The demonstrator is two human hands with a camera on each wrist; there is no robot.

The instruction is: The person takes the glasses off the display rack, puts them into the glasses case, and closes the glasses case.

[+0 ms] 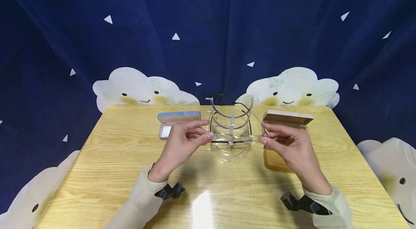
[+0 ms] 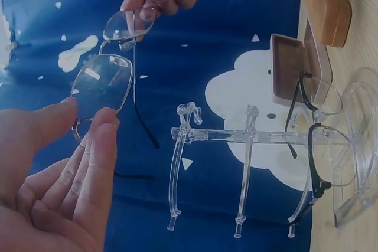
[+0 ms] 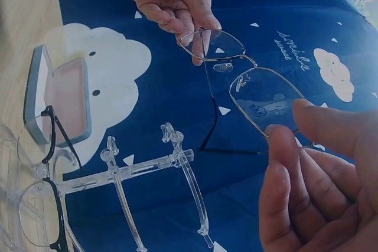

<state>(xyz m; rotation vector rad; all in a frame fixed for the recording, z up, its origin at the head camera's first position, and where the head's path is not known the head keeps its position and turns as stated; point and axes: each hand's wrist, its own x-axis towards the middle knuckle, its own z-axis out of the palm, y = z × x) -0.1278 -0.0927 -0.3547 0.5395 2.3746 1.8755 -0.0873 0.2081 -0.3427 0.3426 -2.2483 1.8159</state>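
Note:
Both hands hold one pair of thin metal-rimmed eyeglasses (image 2: 129,87) with dark temple tips. At one end of its frame, the left hand (image 1: 182,142) pinches between thumb and fingers. The right hand (image 1: 290,146) pinches the opposite end the same way. The temples are unfolded and point away from the person. Just beyond, a clear tiered eyeglass stand (image 2: 245,175) stands upright on the table; in the wrist views the held pair is above its top bar. Black-rimmed eyeglasses (image 3: 57,210) sit on a low tier of this stand.
Left of the stand lies an open blue-grey glasses case (image 1: 178,116) with a white item inside. To the right is another open case (image 1: 287,117), pale outside. A yellow-brown case (image 1: 274,160) lies partly behind the right hand. A dark blue curtain (image 1: 208,34) hangs behind the wooden table (image 1: 113,156).

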